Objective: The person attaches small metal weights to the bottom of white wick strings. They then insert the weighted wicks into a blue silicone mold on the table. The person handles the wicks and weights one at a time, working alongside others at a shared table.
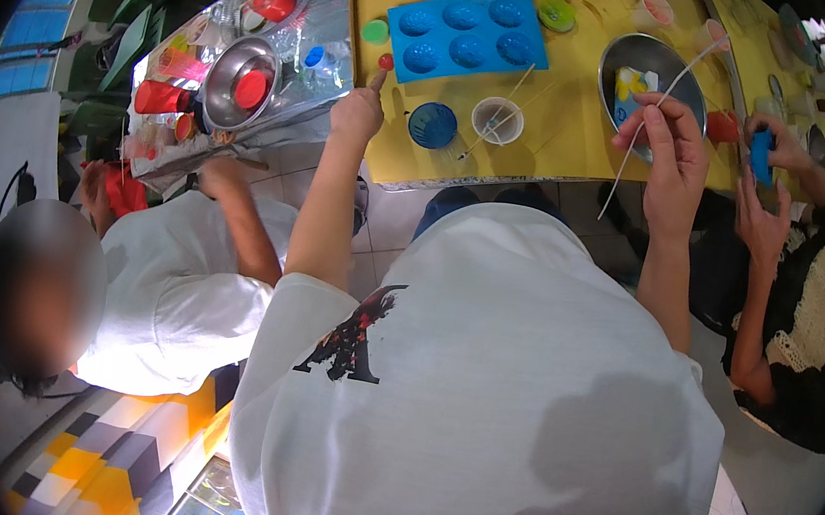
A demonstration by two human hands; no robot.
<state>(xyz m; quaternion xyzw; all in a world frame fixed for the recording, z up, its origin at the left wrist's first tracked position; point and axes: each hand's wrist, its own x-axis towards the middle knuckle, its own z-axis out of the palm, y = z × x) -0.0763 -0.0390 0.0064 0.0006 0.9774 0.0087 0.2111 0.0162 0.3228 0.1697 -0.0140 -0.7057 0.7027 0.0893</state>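
My right hand pinches a thin white cord between thumb and fingers, above the near rim of a steel bowl. The cord hangs down on one side and sticks up past the hand on the other. My left hand has its index finger stretched out, its tip at a small red ball; whether they touch is unclear. The other fingers are curled, with nothing visible in them. Beside the ball lies a blue silicone mold with several round cavities. A blue cup stands nearer me.
A white cup has thin sticks across it. A green lid and green container flank the mold. At left, another table holds a steel bowl and red cups; a person in white sits there. At right, another person's hands hold a blue object.
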